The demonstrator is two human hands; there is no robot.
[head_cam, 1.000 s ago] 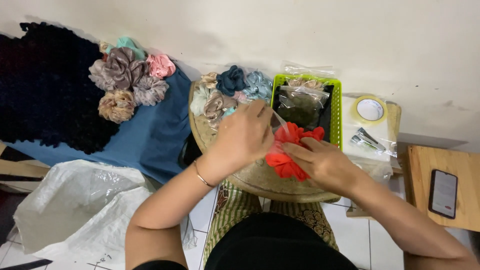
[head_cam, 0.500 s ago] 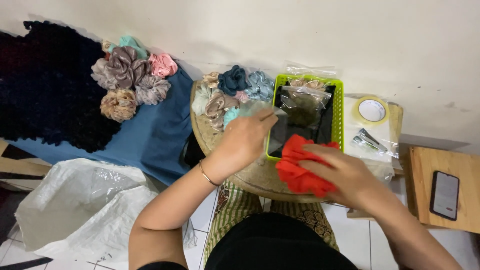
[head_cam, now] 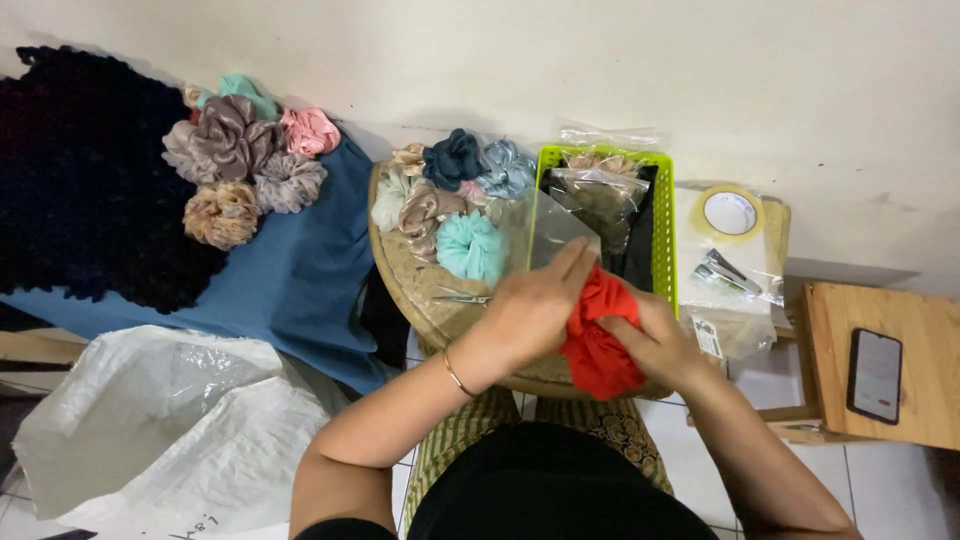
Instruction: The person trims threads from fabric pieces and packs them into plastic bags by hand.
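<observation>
Over the round tabletop [head_cam: 420, 290] both hands met on a red scrunchie [head_cam: 597, 340]. The left hand [head_cam: 535, 305] lay on its upper left side, with the fingers [head_cam: 575, 262] stretched along the cloth and touching a clear bag [head_cam: 555, 228] just above it. The right hand [head_cam: 655, 335] held the scrunchie from the right, its fingers closed around the red cloth. The scrunchie was near the front edge of the tabletop, between the two hands and just below a green basket [head_cam: 662, 230].

Scissors [head_cam: 462, 296] lay on the tabletop just left of the left hand. Behind them was a small pile of scrunchies: a mint one [head_cam: 472, 246], a dark blue one [head_cam: 452, 158], a light blue one [head_cam: 506, 168] and a beige one [head_cam: 422, 208]. The basket held packed scrunchies in clear bags [head_cam: 598, 195].

To the right of the basket a tape roll [head_cam: 729, 212] rested on a small stand, with metal clips [head_cam: 728, 270] near it. Further right a phone [head_cam: 875, 375] lay on a wooden stool [head_cam: 920, 330].

On the left side a blue cloth [head_cam: 290, 280] carried another group of scrunchies [head_cam: 240, 160], beside a dark knitted fabric [head_cam: 80, 190]. A white sack [head_cam: 170, 430] lay on the floor below.
</observation>
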